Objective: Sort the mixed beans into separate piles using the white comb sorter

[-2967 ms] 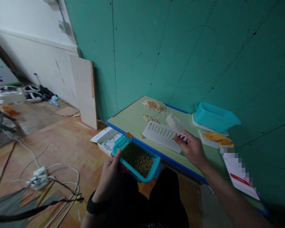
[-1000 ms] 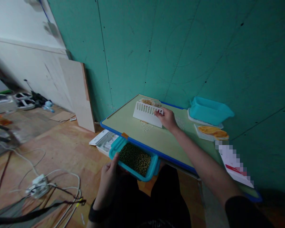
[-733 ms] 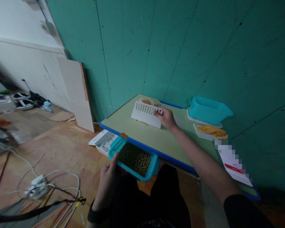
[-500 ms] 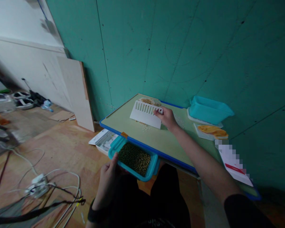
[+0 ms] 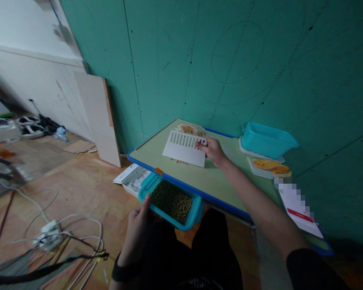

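A rectangular pale green table with blue edging (image 5: 205, 181) stands against a flat green panelled wall (image 5: 230, 60). Over the table's left half, the right hand (image 5: 214, 151) is clamped on the right end of a flat white scraper with a row of slots (image 5: 186, 153), fingers hooked at the slots; the scraper leans at a tilt, and whether its lower edge touches the tabletop is hard to tell. Toward the table's back edge lies a heap of round tan beans mixed with white grains (image 5: 190, 129), and a few more tan beans (image 5: 181, 162) show along the scraper's lower edge, nearer the table's front. White grains (image 5: 228, 152) are scattered around the table's middle.

Just before the table's front edge, the left hand (image 5: 139, 219) grips the left end of a turquoise rectangular plastic tub (image 5: 196, 215), thumb over the rim. It contains small dark green beans (image 5: 165, 197) on the left and tan ones on the right.

On the table's right part, a deep turquoise plastic bin (image 5: 269, 141) stands at the back, with a crumpled orange-yellow cloth (image 5: 270, 166) nearer the front.
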### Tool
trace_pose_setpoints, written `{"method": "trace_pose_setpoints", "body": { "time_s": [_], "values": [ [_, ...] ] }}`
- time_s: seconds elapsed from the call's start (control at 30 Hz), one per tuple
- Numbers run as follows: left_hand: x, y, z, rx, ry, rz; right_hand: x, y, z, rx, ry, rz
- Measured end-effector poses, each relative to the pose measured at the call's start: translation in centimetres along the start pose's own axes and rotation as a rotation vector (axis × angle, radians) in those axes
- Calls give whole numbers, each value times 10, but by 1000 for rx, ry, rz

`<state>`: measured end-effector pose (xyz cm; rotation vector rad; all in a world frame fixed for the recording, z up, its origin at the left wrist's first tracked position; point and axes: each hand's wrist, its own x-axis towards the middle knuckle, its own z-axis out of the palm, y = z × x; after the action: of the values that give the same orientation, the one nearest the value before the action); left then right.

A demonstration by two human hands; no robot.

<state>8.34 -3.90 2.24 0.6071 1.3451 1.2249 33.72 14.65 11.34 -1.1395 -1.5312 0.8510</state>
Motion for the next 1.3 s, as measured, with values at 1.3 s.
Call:
{"method": "trace_pose_setpoints", "body": {
  "time_s": [1.3],
  "values": [
    [3, 1, -3, -27, -63, -16, -22, -8, 7, 65, -88, 70]
  ]
}}
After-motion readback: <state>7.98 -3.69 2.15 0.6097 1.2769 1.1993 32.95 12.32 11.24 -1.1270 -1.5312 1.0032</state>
